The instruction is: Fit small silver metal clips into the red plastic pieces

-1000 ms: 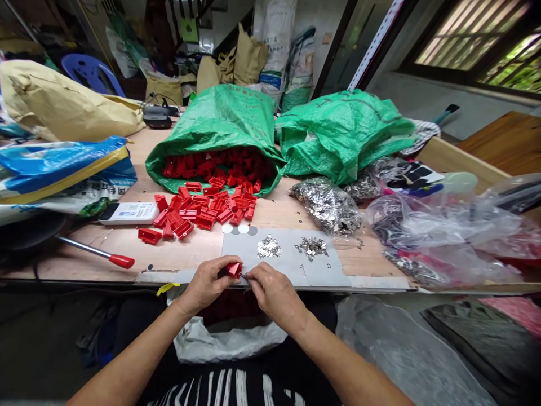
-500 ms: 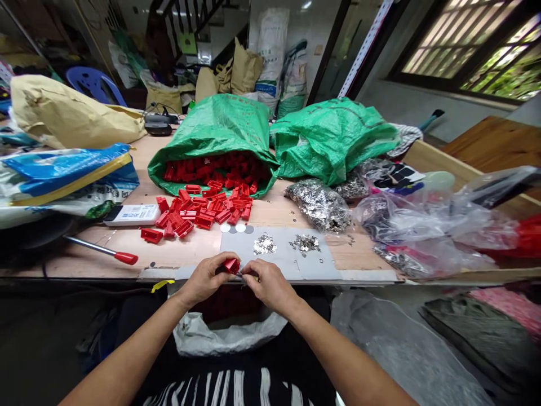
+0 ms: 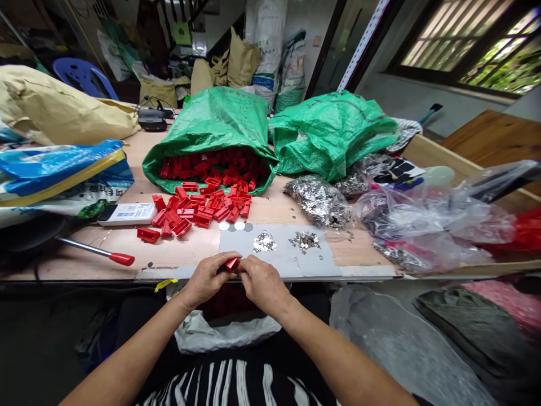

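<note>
My left hand (image 3: 207, 277) has the red part (image 3: 232, 264) pinched, my right hand (image 3: 261, 282) closed against it, just in front of the grey sheet (image 3: 291, 265); its long axis I can't make out. Beyond the sheet, bare wood tabletop (image 3: 270, 211), green sack (image 3: 228, 121) spilling red pieces (image 3: 181, 214); barred window (image 3: 456, 45) far right of it.

Fingers of the right hand (image 3: 262, 283) close in against a red plastic casing (image 3: 232, 264) at the desk's (image 3: 190, 248) front edge, hiding the slim dark piece visible between them moments earlier.
</note>
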